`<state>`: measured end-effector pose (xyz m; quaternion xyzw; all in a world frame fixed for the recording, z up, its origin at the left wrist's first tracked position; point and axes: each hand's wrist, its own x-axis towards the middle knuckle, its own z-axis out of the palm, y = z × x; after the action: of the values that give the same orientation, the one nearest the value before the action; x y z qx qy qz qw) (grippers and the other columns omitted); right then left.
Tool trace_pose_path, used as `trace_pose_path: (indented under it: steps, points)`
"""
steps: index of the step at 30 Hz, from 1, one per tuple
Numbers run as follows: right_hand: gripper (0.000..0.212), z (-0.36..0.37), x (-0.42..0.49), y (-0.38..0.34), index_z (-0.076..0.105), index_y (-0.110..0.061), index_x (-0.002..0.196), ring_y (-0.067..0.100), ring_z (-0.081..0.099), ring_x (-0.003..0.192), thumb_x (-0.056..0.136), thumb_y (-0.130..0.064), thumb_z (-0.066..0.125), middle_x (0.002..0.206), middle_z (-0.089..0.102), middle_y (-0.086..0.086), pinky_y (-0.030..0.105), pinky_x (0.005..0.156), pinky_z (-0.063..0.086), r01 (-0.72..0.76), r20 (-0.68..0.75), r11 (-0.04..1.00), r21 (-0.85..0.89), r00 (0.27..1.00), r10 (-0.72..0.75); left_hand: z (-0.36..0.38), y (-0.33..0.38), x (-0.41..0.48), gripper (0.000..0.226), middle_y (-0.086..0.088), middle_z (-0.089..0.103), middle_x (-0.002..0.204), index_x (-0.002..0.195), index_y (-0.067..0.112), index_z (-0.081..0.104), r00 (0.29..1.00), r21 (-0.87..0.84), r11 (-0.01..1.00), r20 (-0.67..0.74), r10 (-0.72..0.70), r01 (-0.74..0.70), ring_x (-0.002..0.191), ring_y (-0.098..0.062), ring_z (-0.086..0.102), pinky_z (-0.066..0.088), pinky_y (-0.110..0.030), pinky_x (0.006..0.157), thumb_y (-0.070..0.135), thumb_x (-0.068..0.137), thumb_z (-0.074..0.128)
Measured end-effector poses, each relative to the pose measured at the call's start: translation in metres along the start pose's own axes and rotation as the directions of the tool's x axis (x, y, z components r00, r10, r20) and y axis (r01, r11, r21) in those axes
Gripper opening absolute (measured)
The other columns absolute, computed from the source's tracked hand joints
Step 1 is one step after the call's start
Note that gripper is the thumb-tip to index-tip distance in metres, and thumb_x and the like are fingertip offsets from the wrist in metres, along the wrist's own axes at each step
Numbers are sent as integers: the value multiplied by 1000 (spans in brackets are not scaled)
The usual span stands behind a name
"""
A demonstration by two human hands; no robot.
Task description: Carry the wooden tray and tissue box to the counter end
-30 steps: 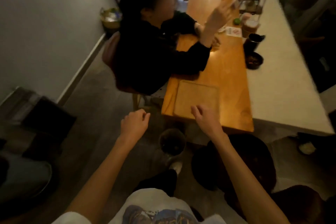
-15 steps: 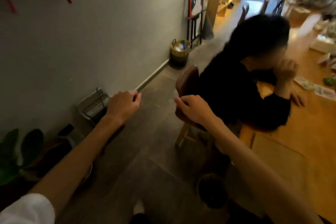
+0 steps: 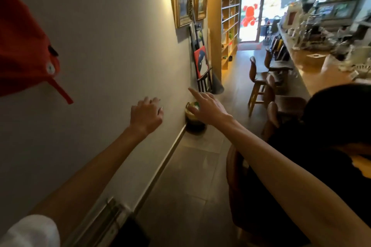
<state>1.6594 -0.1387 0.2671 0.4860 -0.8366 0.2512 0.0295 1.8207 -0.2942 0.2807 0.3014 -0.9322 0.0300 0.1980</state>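
Neither the wooden tray nor the tissue box is in sight in the head view. My left hand (image 3: 147,115) is stretched out in front of the grey wall, fingers loosely apart and holding nothing. My right hand (image 3: 207,107) reaches forward over the aisle with the index finger extended and the palm free. The wooden counter (image 3: 315,78) runs along the right side into the distance, crowded with small items too blurred to name.
A seated person in black (image 3: 329,146) fills the lower right on a brown chair (image 3: 233,182). Wooden stools (image 3: 261,78) line the counter. A basket (image 3: 193,116) and a rack with a red picture (image 3: 201,62) stand by the wall. A red cloth (image 3: 24,50) hangs upper left.
My view has swung up and left, from the tray on the counter to the aisle and far doorway. Both hands rose with it and stayed free; the right index finger has straightened.
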Motion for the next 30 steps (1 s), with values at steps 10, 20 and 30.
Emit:
trace_pose_path:
  steps: [10,20,30]
  points:
    - [84,22,271,163,-7,-40,157,35,-23,150,93,-66,42,167,-17,8,61,120,-4,-295,-10,941,-168,955,298,138,-38,293,59,-12,30,155,150,27,25,982,15,996,169,82,-85,139,-33,30,24,-57,110,44,97,42]
    - [72,50,501,287,16,-35,157,33,7,153,95,-63,40,166,17,8,54,121,9,-304,-75,919,-253,953,295,250,2,581,53,-13,35,152,145,27,37,957,-22,961,96,275,-274,139,-34,32,35,-56,105,42,96,48]
    - [61,37,673,503,37,-30,151,29,40,141,98,-58,43,154,43,6,50,113,36,-586,-81,805,-86,810,581,414,134,892,43,-12,56,133,134,19,53,832,-231,837,152,534,-496,114,-35,57,49,-49,93,40,97,45]
